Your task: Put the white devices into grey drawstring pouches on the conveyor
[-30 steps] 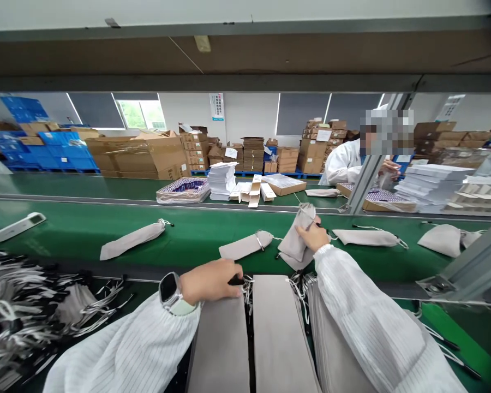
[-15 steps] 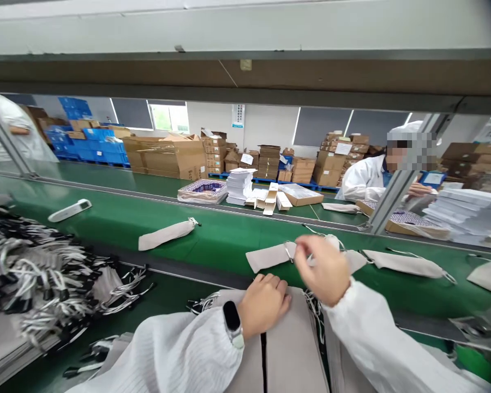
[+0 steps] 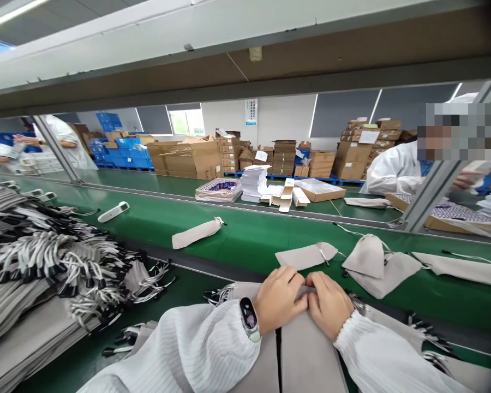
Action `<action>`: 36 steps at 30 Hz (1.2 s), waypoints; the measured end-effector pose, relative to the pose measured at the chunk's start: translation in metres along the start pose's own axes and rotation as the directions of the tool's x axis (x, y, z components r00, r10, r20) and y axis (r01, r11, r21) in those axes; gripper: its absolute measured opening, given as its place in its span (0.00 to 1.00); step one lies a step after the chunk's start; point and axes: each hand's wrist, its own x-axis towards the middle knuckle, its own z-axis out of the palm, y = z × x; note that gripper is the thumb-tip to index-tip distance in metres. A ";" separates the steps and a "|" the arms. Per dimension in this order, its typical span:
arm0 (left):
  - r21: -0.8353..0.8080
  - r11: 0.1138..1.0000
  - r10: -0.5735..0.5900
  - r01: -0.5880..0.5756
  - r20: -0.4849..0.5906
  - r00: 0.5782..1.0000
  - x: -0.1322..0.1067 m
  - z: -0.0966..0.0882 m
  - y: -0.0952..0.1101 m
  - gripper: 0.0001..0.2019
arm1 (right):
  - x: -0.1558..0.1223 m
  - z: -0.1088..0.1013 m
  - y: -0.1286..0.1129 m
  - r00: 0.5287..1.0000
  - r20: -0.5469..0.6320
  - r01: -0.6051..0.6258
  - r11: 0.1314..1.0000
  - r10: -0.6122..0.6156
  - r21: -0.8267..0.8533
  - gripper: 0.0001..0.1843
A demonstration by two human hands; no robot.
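In front of me lie grey drawstring pouches, side by side with a dark gap between them. My left hand, below a wristwatch, has its fingers curled over the far end of the pouch. Close beside it my right hand pinches the same end, thumbs nearly meeting. What lies under the fingertips is hidden. Beyond the hands, a flat pouch and two overlapping pouches rest on the green belt.
At left a big heap of pouches with white cords and black ends spreads out. A white handheld device and another pouch lie on the belt. Behind are white papers, small cartons and a co-worker. A shelf beam hangs overhead.
My right hand has come down from above the belt pouches to the pouch end beside my left hand. The view has swung left, and two overlapping pouches now show uncovered.
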 end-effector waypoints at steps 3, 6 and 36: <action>-0.006 1.000 0.000 0.000 -0.013 1.000 0.000 0.000 0.000 0.04 | -0.001 0.002 0.000 1.000 0.007 -0.018 1.000 0.018 -0.024 0.05; 0.001 1.000 0.001 -0.001 -0.022 1.000 0.000 -0.001 0.001 0.02 | -0.001 0.002 0.000 0.999 0.035 0.000 0.998 0.002 -0.066 0.05; 0.104 0.994 0.032 -0.037 0.054 0.998 0.000 0.002 0.001 0.04 | 0.000 0.010 0.007 0.991 0.126 0.024 0.982 -0.048 0.189 0.05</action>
